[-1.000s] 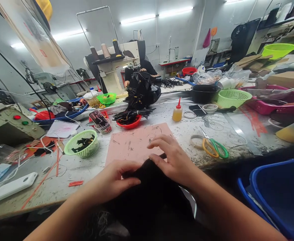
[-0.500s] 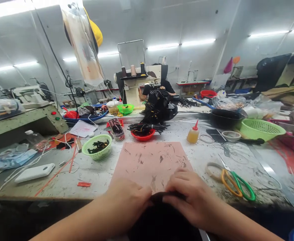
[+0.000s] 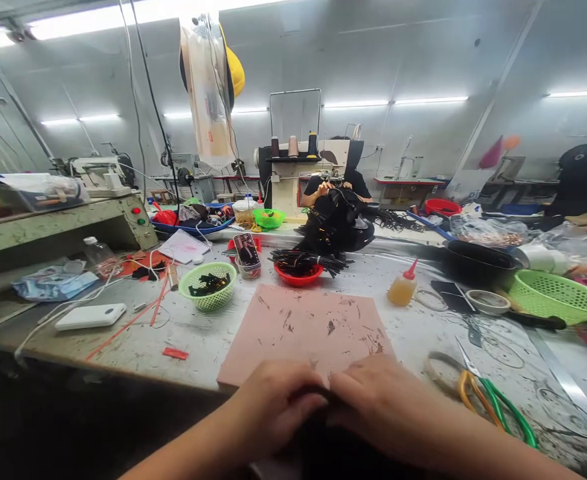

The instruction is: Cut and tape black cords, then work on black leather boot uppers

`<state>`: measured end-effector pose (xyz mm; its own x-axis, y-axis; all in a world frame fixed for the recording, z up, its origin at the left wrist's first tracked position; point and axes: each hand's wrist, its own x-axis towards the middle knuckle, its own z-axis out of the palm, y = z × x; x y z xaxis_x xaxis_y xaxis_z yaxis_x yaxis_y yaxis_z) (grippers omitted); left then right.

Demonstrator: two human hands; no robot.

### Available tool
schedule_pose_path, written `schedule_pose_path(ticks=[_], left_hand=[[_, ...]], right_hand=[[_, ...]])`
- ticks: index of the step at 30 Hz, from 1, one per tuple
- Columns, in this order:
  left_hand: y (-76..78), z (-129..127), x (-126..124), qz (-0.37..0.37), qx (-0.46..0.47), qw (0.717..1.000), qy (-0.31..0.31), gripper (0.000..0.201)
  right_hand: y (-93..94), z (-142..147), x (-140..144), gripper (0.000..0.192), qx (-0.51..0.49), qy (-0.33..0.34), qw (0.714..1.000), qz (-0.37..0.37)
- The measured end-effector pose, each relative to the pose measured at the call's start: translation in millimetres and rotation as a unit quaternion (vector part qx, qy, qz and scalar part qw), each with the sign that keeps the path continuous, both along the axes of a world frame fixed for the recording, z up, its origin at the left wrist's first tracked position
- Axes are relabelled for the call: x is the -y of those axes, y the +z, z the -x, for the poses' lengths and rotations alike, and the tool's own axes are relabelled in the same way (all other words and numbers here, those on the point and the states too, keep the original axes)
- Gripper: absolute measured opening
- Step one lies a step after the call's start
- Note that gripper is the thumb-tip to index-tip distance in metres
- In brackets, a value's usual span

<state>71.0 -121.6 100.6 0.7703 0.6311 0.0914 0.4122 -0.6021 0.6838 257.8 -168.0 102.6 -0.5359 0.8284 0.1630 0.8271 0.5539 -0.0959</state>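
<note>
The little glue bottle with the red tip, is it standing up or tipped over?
Standing up: the small yellow squeeze bottle sits on its base, red nozzle pointing upward.

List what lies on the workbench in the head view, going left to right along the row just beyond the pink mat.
White power bank → small green basket → red bowl of black strips → glue bottle with a red tip → large green basket.
</note>
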Motion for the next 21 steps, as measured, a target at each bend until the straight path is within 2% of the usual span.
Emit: schedule_pose_path(ticks=[4,7,16,18,21], left_hand=[[-18.3,-4.0,0.8,0.181,0.132,0.971,0.087,0.015],[-28.2,-7.7,2.4,0.23,0.193,0.947,0.113,0.017],[-35.2,-20.8,10.5,0.206,0.254,0.93,0.165,0.018],[-35.1,-21.8,10.3,0.201,0.256,0.931,0.166,0.018],[-33.9,-22.3,9.3,0.166,0.25,0.94,0.159,0.017]], right_hand=[[-9.1,-7.3,-9.0,0.015,-0.044,-0.015,0.998,0.035],[-10.3,-13.7,-10.9,0.018,-0.069,-0.015,0.996,0.053],[-7.4,-16.1,-13.1,0.017,-0.117,-0.035,0.981,0.15],[-3.3,-13.7,-13.5,0.014,-0.123,-0.046,0.982,0.134],[2.5,-7.1,-13.7,0.015,-0.16,-0.018,0.984,0.08]])
